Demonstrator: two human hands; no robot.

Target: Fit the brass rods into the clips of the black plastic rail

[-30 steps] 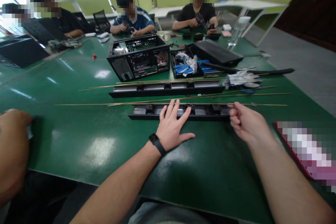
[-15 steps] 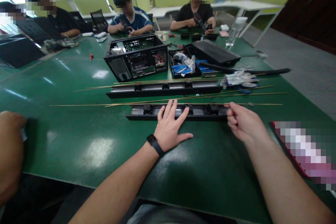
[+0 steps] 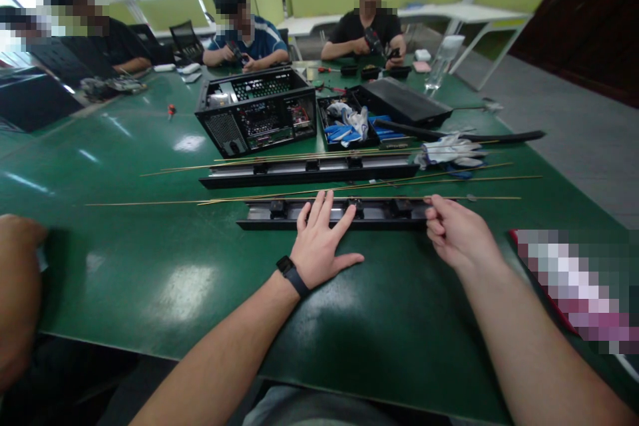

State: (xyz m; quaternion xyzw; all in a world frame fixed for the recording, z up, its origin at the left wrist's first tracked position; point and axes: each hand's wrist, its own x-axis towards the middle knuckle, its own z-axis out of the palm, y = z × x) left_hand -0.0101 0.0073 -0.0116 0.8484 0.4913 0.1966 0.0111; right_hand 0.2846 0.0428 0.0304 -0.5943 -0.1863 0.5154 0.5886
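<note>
A long black rail (image 3: 279, 214) with several black clips lies across the green table (image 3: 150, 259) in front of me. My left hand (image 3: 322, 243) rests flat on the rail's middle, fingers spread. My right hand (image 3: 456, 233) is at the rail's right end, fingers curled in a pinch around a thin brass rod (image 3: 150, 202) that runs along the rail's far side. A second black rail (image 3: 309, 172) lies parallel farther away, with more brass rods (image 3: 474, 179) over it.
An open black computer case (image 3: 257, 110), a black tray with blue-white gloves (image 3: 349, 123), a flat black panel (image 3: 407, 101) and loose gloves (image 3: 449, 150) lie beyond. Several people work at the far side. Another person's arm (image 3: 17, 293) is at my left.
The view drifted slightly. My right hand with the rod has slid a little to the left. My left hand stays flat on the rail.
</note>
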